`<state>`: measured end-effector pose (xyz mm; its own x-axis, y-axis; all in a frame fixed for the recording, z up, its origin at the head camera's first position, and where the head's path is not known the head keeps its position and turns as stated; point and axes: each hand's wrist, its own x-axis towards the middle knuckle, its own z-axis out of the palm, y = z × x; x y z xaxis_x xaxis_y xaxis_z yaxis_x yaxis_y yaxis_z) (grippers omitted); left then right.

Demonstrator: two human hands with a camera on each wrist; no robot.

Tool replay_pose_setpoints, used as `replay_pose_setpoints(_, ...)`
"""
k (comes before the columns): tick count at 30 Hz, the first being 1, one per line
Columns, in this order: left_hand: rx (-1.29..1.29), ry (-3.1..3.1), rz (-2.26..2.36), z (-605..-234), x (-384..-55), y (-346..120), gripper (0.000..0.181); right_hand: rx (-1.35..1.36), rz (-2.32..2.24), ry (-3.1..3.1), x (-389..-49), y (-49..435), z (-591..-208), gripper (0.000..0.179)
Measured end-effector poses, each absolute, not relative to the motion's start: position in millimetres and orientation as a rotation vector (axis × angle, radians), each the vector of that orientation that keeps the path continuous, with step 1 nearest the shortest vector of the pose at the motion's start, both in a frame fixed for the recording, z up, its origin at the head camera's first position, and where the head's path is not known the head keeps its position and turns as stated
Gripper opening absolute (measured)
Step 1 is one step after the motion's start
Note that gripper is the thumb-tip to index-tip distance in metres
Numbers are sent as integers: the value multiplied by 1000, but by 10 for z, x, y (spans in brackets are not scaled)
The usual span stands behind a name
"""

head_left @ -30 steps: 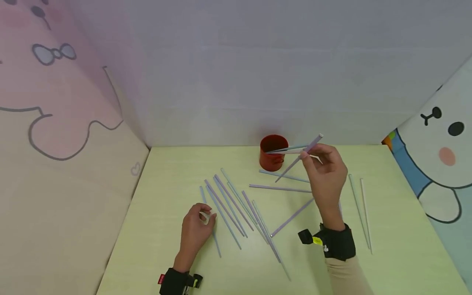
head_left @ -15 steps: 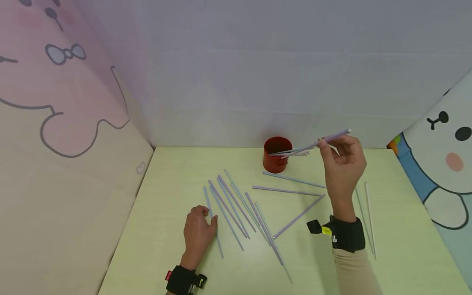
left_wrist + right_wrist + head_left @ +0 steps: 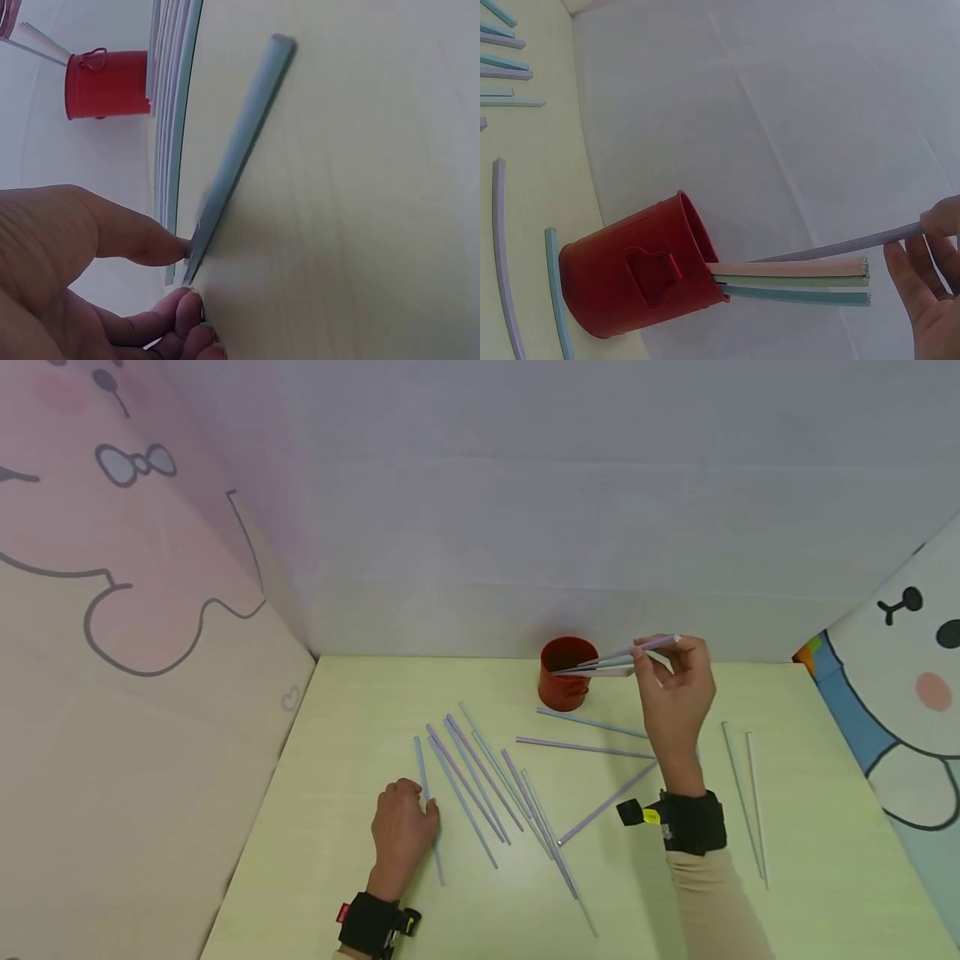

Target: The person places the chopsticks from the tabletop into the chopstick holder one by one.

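Observation:
My right hand [image 3: 678, 697] pinches a thin purple stick [image 3: 840, 246] near its outer end. The stick slants down to the left, its far end at the mouth of a small red bucket [image 3: 562, 692]. Pink, green and blue-green sticks [image 3: 795, 281] lean out over the bucket's rim below it. On the table at the left, my left hand [image 3: 405, 828] has thumb and fingertips around a light blue stick [image 3: 240, 146]. That stick lies on the tabletop, its lower part between thumb and fingers.
Several blue, purple and green sticks [image 3: 480, 777] lie slanted in the middle of the pale table [image 3: 300, 893]. Two blue and purple sticks [image 3: 585, 747] lie in front of the bucket. A green and a white stick [image 3: 756, 810] lie at the right. A pale wall stands behind.
My right hand has swung right and then back left, bringing the purple stick's tip to the bucket's mouth. My left hand has closed around the blue stick, which has turned slightly.

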<state>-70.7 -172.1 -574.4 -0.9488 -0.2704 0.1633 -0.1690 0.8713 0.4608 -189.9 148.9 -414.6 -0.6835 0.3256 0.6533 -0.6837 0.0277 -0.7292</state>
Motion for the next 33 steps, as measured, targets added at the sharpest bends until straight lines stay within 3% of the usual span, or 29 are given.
replay_pose_setpoints(9,365,-2825,-720,-5681,-669,-1737,10,343,1650,-1708,-1891,1555,-4258,25)
replay_pose_setpoints(33,358,-2761,-905,-5560,-666,-1918,11,164,1737,-1589,-1565,1614,-4528,21)
